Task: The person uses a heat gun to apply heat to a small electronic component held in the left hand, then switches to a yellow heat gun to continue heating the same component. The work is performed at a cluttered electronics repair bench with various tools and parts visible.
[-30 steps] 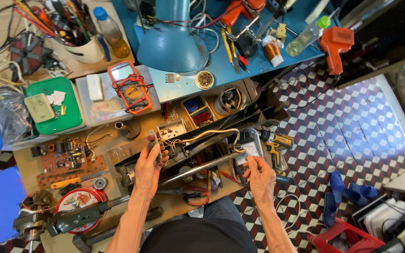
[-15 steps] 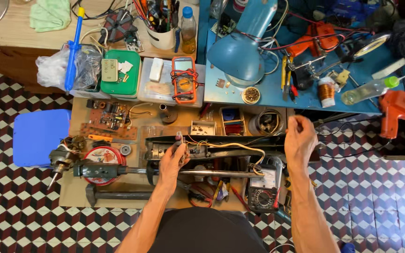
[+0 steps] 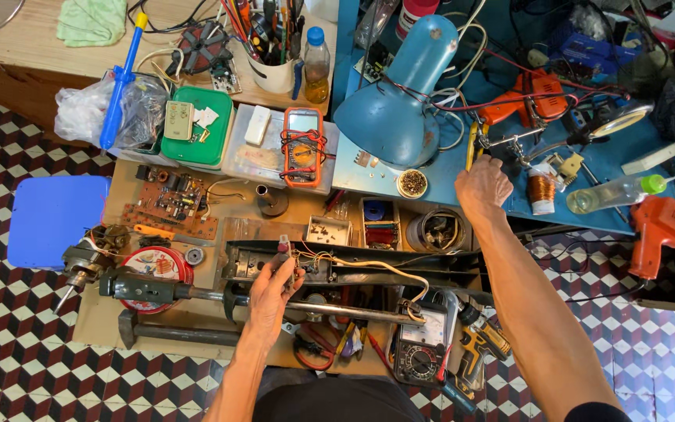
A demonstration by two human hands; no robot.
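Observation:
My left hand (image 3: 269, 291) pinches a small red-tipped part (image 3: 283, 244) with thin wires, held over the left end of a long black metal chassis (image 3: 400, 264). A cream cable (image 3: 380, 268) runs along the chassis to the right. My right hand (image 3: 482, 187) reaches up to the edge of the blue bench (image 3: 447, 173), with its fingers curled down beside yellow-handled pliers (image 3: 473, 144). What lies under those fingers is hidden.
A blue desk lamp (image 3: 400, 109), an orange multimeter (image 3: 302, 147), a green box (image 3: 197, 137) and a circuit board (image 3: 169, 203) lie behind the chassis. An analogue meter (image 3: 423, 355) and a yellow drill (image 3: 482, 344) sit at the front. An orange power tool (image 3: 662, 227) and a blue stool (image 3: 56, 219) flank the work board.
My right hand left the chassis's right end and moved up to the blue bench by the pliers. My left hand stays at the chassis with the small part. The view shifted left.

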